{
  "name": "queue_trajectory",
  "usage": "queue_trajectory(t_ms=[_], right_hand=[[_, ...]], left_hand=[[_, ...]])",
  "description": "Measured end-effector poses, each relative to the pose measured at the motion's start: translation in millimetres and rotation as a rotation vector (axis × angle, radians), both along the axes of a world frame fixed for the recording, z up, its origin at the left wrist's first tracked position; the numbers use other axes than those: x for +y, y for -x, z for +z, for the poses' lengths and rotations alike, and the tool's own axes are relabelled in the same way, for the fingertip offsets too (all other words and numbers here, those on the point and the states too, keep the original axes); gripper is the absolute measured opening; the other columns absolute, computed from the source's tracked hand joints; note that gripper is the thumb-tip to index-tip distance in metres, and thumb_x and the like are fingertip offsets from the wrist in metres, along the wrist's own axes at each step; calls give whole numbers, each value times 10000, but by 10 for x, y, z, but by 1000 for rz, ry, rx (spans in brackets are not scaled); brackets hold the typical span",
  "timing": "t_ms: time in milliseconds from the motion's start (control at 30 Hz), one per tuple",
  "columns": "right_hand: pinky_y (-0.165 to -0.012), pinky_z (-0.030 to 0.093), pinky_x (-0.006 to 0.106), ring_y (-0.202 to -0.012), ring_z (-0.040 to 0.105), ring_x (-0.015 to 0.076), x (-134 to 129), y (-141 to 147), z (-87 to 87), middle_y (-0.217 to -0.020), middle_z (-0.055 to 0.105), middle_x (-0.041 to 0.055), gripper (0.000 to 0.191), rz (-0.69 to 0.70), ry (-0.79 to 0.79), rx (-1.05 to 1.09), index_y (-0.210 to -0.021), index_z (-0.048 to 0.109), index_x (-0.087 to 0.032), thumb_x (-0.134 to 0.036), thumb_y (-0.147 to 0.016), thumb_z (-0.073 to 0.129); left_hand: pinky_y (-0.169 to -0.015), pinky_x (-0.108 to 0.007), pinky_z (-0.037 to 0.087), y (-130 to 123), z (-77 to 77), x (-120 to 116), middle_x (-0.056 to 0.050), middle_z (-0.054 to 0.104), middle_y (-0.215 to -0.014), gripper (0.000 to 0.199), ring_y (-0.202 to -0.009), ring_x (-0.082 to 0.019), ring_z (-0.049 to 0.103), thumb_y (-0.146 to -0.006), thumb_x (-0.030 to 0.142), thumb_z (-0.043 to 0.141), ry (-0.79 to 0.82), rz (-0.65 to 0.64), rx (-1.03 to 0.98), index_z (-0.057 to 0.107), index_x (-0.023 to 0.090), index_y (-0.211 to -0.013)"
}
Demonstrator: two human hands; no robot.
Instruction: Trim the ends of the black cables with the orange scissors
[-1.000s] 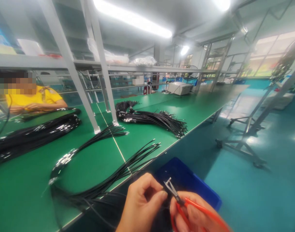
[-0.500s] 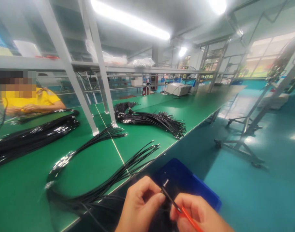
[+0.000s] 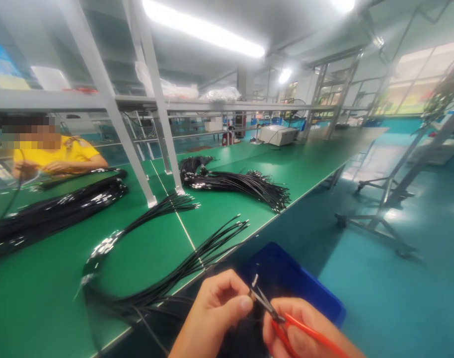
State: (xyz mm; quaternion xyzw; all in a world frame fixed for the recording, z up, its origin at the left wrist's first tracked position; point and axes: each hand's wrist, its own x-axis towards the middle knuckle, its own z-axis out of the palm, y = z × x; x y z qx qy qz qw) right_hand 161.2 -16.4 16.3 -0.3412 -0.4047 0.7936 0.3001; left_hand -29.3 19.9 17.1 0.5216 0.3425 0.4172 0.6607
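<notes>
Pinching a pale-tipped cable end [image 3: 255,282], left hand [image 3: 217,306] nearly closed; right hand [image 3: 299,309] curled around red-handled snips [image 3: 276,315], blue bin [image 3: 326,291] below

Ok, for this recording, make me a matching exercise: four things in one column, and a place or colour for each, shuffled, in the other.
1. Red-handled tool
2. Bin
3. White boxy device
4. Other person

A. Standing toward the far end of the green table
B. Dressed in yellow
C. Gripped in the right hand
D. Blue, below the table's near edge

Pairs: 1-C, 2-D, 3-A, 4-B.
</notes>
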Motion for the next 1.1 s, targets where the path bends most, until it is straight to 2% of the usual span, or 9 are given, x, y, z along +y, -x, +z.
queue_trajectory(t_ms=[267,400,500,600,700,800,867,933,1100], right_hand=[[-398,241,170,-437,359,46,33,8,-52,-617,568,10,560,6,9,11,-886,608,-154,-620,-599,725],[-405,212,157,-448,361,39,-10,32,22,-596,573,0,577,-100,-33,-79,-878,603,-140,-626,-591,723],[-385,173,175,-416,323,37,-9,49,106,-540,506,-53,499,-98,-54,-169,-811,589,-166,-589,-592,741],[-411,177,189,-436,276,35,20,39,126,-530,432,-82,516,-67,-103,-261,-741,579,-163,-606,-547,758],[-439,214,196,-463,347,49,40,4,55,-544,492,-63,573,-28,-131,-231,-763,571,-163,-642,-509,756],[-460,279,221,-485,440,89,54,-46,4,-566,591,-14,588,-204,-193,-118,-806,590,-171,-654,-511,749],[-446,315,247,-467,442,103,70,-102,10,-615,624,17,555,-309,-178,-65,-859,612,-173,-611,-552,759],[-450,367,271,-473,459,119,83,-182,8,-660,632,35,470,-367,-146,-31,-895,628,-183,-548,-625,751],[-658,536,351,-731,624,220,42,-350,-145,-880,677,57,391,-627,63,62,-959,647,-278,-396,-620,800]], left_hand=[[-480,-175,294,-6,-6,-7,31,532,-585,239,-509,-69,388,-708,334,732,9,-19,-64,592,149,-649],[-487,-180,304,-9,11,-11,29,531,-591,241,-512,-73,393,-716,338,724,0,-24,-44,587,151,-650],[-479,-184,304,13,16,-7,28,537,-591,239,-506,-76,392,-708,337,725,3,-22,-37,584,155,-641],[-472,-190,310,50,2,13,29,535,-573,242,-498,-83,400,-696,345,722,13,-14,-20,581,161,-628],[-461,-197,310,-4,-38,27,36,532,-554,232,-477,-88,404,-693,357,697,8,25,23,574,171,-631],[-514,-215,358,-194,-102,16,36,535,-538,179,-516,-117,477,-728,301,625,-84,77,246,568,184,-606],[-580,-227,401,-304,-152,29,19,603,-603,166,-598,-144,565,-763,257,592,-252,9,582,596,199,-607],[-592,-224,414,-297,-196,87,16,644,-673,163,-635,-150,598,-793,245,573,-386,107,963,614,226,-636],[-734,-336,389,278,-245,342,-87,627,-871,199,-868,-253,566,-887,189,438,-319,494,1354,623,191,-813]])
